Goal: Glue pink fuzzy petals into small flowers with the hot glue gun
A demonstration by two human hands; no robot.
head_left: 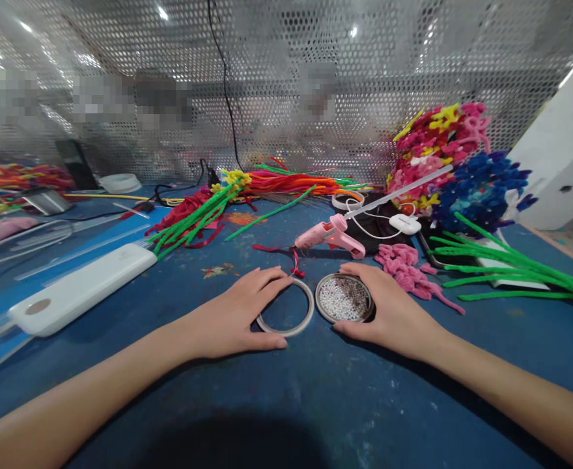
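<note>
My left hand (240, 306) curls round a pale round ring (312, 309) lying on the blue table. Blue shows through its middle; whether it is a clear lid or an open ring I cannot tell. Close by on the right, a round tub (318, 305) holds small silvery-white beads (344, 298). My right hand (389, 309) grips the tub from its right side, thumb at the near rim and fingers at the far rim. The ring and the tub stand apart by a narrow gap. Beyond them lies a pink glue gun (333, 234) with a long clear glue stick (401, 190) in it.
Pink fuzzy-stem pieces (404, 267) and green pipe cleaners (516, 267) lie to the right. Behind stand red-pink (447, 143) and blue (486, 189) pipe-cleaner flower bunches. On the left are a white elongated device (84, 286) and green-stemmed yellow flowers (235, 182). A perforated metal panel (267, 85) rises behind the table.
</note>
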